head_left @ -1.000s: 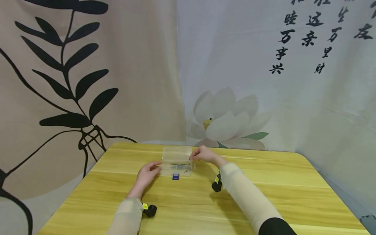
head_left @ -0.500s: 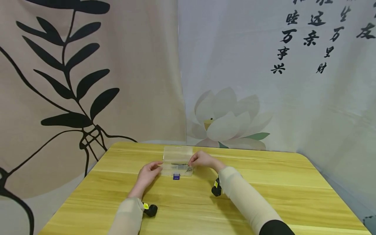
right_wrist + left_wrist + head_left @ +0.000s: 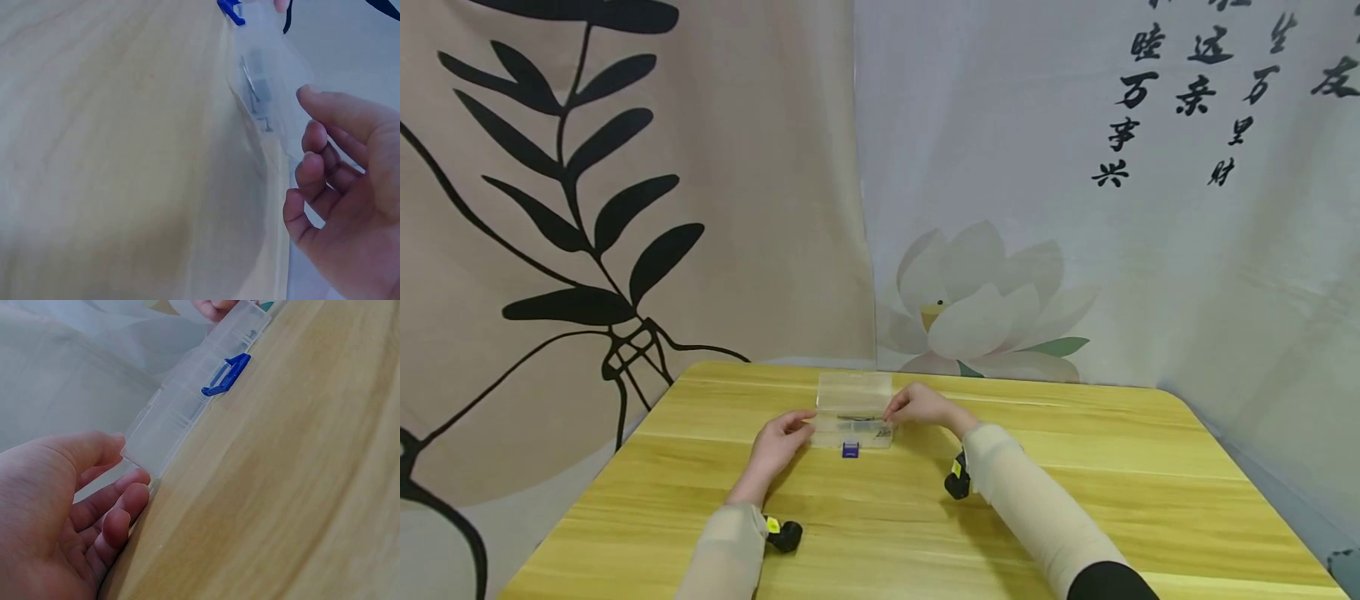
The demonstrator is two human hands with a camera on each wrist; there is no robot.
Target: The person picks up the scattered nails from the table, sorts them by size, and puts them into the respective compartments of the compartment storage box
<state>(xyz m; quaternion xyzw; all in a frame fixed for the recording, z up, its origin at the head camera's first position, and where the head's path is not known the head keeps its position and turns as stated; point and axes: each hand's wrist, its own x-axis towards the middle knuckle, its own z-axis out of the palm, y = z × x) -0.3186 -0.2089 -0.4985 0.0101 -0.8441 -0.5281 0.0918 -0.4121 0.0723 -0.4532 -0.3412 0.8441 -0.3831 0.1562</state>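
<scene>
A clear plastic compartment box [image 3: 827,438] lies on the table, its lid [image 3: 853,392] swung back. On its front edge is a blue latch [image 3: 230,375]. My left hand [image 3: 777,444] holds the box's left end, thumb at the upper edge and fingers lower down. My right hand [image 3: 925,407] hovers at the right end, fingers loosely bent, with nothing visible between thumb and fingertips in the right wrist view. Small thin metal pieces [image 3: 253,84], perhaps nails or screws, lie in the right front compartment. A dark thin piece [image 3: 859,418] lies further back in the box.
The wooden table [image 3: 865,525] reaches towards me and out to both sides. Its far edge meets a printed curtain [image 3: 775,208]. Black wrist cameras [image 3: 786,537] hang at both sleeves.
My right hand dipped to the box's right compartment, then drew back slightly right. Small metal pieces show more plainly there now. The left hand stays at the box's left end.
</scene>
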